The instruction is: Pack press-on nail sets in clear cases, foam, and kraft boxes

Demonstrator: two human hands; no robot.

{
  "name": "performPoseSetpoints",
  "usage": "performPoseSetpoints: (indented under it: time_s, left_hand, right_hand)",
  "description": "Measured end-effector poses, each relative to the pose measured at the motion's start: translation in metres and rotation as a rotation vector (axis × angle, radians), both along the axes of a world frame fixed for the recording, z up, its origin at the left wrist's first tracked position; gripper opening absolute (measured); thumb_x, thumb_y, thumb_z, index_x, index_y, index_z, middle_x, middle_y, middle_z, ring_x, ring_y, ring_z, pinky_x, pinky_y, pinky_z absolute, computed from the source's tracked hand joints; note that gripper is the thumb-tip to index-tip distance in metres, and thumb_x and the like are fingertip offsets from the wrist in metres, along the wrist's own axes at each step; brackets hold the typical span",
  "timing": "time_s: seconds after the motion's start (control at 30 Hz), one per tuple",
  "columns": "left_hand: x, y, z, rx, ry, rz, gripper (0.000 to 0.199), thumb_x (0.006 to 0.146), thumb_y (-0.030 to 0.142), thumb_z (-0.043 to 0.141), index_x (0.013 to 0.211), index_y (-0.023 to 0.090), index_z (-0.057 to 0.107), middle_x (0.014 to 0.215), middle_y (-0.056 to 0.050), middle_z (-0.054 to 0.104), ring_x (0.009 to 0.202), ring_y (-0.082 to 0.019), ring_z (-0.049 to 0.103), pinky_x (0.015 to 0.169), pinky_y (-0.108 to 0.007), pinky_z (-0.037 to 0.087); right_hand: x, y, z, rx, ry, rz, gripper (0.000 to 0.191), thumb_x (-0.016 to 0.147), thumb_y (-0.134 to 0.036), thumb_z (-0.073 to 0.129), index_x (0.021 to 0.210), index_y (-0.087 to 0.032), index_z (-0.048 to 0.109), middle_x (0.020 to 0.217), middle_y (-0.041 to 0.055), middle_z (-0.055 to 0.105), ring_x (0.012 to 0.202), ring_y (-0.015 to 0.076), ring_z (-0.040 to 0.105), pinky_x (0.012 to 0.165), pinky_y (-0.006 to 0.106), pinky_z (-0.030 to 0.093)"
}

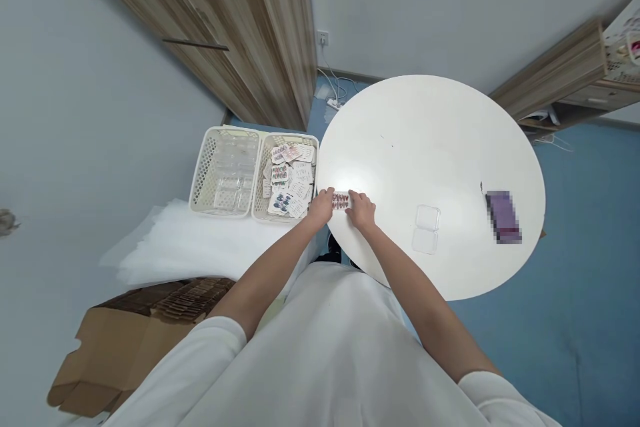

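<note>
A card of press-on nails (pixel 341 201), with rows of reddish nails on white, is held level at the left edge of the round white table (pixel 425 140). My left hand (pixel 321 206) pinches its left end. Its right end is gripped by my right hand (pixel 361 209), fingers closed along the edge. To the right, a clear plastic case (pixel 426 229) lies unfolded on the tabletop, its two halves side by side. Left of my left hand, a white basket (pixel 316 140) holds several more nail cards (pixel 300 177), some face up and some showing printed text.
Another white basket (pixel 200 170) contains clear plastic cases (pixel 235 163). A purple pixelated object (pixel 503 216) lies on the table's right side. White foam sheets (pixel 185 247) and an open cardboard box (pixel 120 347) are at lower left. A wooden cabinet (pixel 270 33) stands behind the baskets.
</note>
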State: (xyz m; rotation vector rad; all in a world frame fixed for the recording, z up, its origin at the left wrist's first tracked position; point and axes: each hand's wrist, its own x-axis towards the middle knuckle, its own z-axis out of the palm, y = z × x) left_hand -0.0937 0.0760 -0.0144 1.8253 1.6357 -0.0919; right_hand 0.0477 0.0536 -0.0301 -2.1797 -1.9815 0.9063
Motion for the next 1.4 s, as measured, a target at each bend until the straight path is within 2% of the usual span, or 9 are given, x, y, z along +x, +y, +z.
performPoseSetpoints:
  time_s: [0.17,0.37,0.53,0.7,0.87,0.97,1.17,1.27,1.4]
  left_hand:
    - [0.001,-0.006,-0.001,0.036,0.017,-0.01,0.046,0.076,0.006,0.043,0.12,0.017,0.035,0.102,-0.012,0.052,0.089,-0.023,0.055,0.073,-0.03,0.039]
    - [-0.002,-0.012,-0.001,0.08,-0.136,-0.065,0.065,0.069,0.007,0.053,0.128,0.017,0.028,0.119,-0.011,0.046,0.104,-0.023,0.048,0.081,-0.031,0.041]
    - [0.003,-0.025,0.002,0.136,-0.28,-0.079,0.062,0.07,0.008,0.053,0.128,0.014,0.031,0.112,-0.012,0.05,0.096,-0.022,0.052,0.081,-0.033,0.042]
    - [0.019,-0.046,0.004,0.151,-0.364,-0.06,0.061,0.07,0.009,0.054,0.127,0.015,0.033,0.106,-0.009,0.051,0.083,-0.018,0.054,0.078,-0.032,0.043]
    - [0.049,-0.073,0.004,0.101,-0.452,-0.057,0.062,0.07,0.011,0.055,0.128,0.017,0.033,0.101,-0.006,0.051,0.066,-0.011,0.052,0.072,-0.029,0.045]
    - [0.074,-0.087,0.006,0.064,-0.491,-0.101,0.062,0.07,0.013,0.055,0.128,0.018,0.033,0.101,-0.005,0.051,0.063,-0.011,0.051,0.07,-0.029,0.045]
    - [0.137,-0.098,0.014,0.058,-0.451,-0.255,0.062,0.068,0.018,0.06,0.126,0.019,0.037,0.101,-0.006,0.053,0.075,-0.016,0.054,0.073,-0.031,0.044]
    - [0.165,-0.097,0.013,0.042,-0.366,-0.302,0.063,0.068,0.02,0.062,0.126,0.02,0.037,0.102,-0.007,0.053,0.082,-0.019,0.054,0.074,-0.031,0.043]
    - [0.19,-0.095,0.009,0.023,-0.207,-0.345,0.064,0.069,0.025,0.062,0.127,0.022,0.035,0.105,-0.007,0.053,0.088,-0.02,0.054,0.073,-0.029,0.042]
  right_hand:
    - [0.0,-0.01,-0.002,0.059,0.073,0.014,0.055,0.075,-0.015,0.048,0.127,-0.021,0.032,0.108,0.0078,0.052,0.099,0.0212,0.046,0.085,0.035,0.031]
    - [0.013,-0.021,-0.003,0.103,0.236,-0.027,0.059,0.072,-0.015,0.049,0.128,-0.019,0.031,0.105,0.0067,0.051,0.094,0.0193,0.048,0.081,0.033,0.04]
    - [0.029,-0.036,0.004,0.12,0.311,-0.041,0.063,0.072,-0.017,0.052,0.131,-0.02,0.028,0.103,0.0067,0.048,0.083,0.0173,0.05,0.076,0.032,0.044]
    - [0.049,-0.058,0.015,0.123,0.334,-0.043,0.064,0.073,-0.016,0.051,0.132,-0.022,0.027,0.102,0.0064,0.047,0.077,0.0153,0.05,0.076,0.032,0.045]
    - [0.088,-0.087,0.026,0.111,0.324,-0.039,0.063,0.073,-0.018,0.053,0.131,-0.023,0.029,0.1,0.0054,0.048,0.073,0.014,0.049,0.071,0.031,0.045]
    - [0.12,-0.108,0.029,0.103,0.33,-0.039,0.062,0.073,-0.02,0.054,0.13,-0.024,0.029,0.1,0.005,0.049,0.074,0.014,0.05,0.073,0.032,0.045]
    - [0.189,-0.138,0.023,0.148,0.311,-0.09,0.063,0.07,-0.029,0.06,0.127,-0.024,0.034,0.108,0.007,0.047,0.1,0.0207,0.047,0.086,0.037,0.04]
    - [0.216,-0.142,0.016,0.144,0.259,-0.106,0.062,0.068,-0.032,0.062,0.125,-0.024,0.037,0.113,0.008,0.045,0.109,0.0239,0.042,0.09,0.039,0.037]
    - [0.238,-0.14,0.007,0.107,0.241,-0.085,0.062,0.068,-0.031,0.061,0.125,-0.023,0.037,0.115,0.0076,0.044,0.111,0.0237,0.04,0.091,0.036,0.036]
